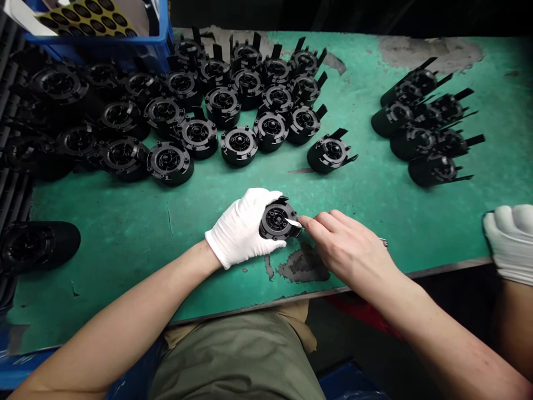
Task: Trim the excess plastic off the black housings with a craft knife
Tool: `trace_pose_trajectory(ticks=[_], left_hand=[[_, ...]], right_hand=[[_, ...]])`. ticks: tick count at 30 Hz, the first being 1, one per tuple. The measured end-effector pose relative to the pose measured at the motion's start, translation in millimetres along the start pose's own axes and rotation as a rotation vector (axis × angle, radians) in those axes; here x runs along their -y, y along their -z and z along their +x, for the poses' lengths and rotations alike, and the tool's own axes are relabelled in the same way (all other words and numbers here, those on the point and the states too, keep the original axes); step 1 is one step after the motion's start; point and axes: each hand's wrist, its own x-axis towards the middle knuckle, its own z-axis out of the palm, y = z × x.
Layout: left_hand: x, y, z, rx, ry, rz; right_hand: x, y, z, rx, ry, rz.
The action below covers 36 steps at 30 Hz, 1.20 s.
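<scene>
My left hand (244, 228), in a white fabric glove, grips a round black plastic part (277, 220) that resembles a small speaker housing, its ribbed face turned up and toward me. My bare right hand (345, 247) comes in from the right, with its fingertips pinching a small white strip (293, 223). The tip of that strip lies across the face of the part. I cannot tell whether the strip is a blade or a label. The left glove hides the part's left side.
Many similar black parts (239, 145) stand in clusters on a worn green table mat (366, 191), with more at the right. A blue crate (97, 47) holding a sticker sheet sits at the back left. A co-worker's white-gloved hand (510, 241) rests at the right edge.
</scene>
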Motion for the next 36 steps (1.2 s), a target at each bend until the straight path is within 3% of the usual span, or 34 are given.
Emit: trace_pose_trajectory(ticks=[10,18,22,27,29,33,36], left_hand=[[-2,0.3,0,-0.013,-0.009,-0.007],[-1,-0.6,1,-0.019,-0.01,-0.018],[1,-2.6,0,-0.016,-0.012,-0.017],[2,-3.3,-2,-0.013,-0.018,-0.013],[3,-3.3,-2,-0.015,-0.018,-0.021],[3,-3.5,-1,-0.02,-0.006,-0.023],[2,-3.4,-1,-0.019,-0.02,-0.009]], right_hand=[[-8,4,11,0.023,0.083,-0.053],[6,5,12,0.024,-0.008,-0.092],[14,2,-2,-0.063,-0.101,-0.105],[16,-6,-15,-0.167,-0.236,0.101],[13,-8,-11,-0.16,-0.192,0.246],[2,-8,0,-0.028,-0.04,0.484],[-8,-3,0,-0.024,-0.061,0.514]])
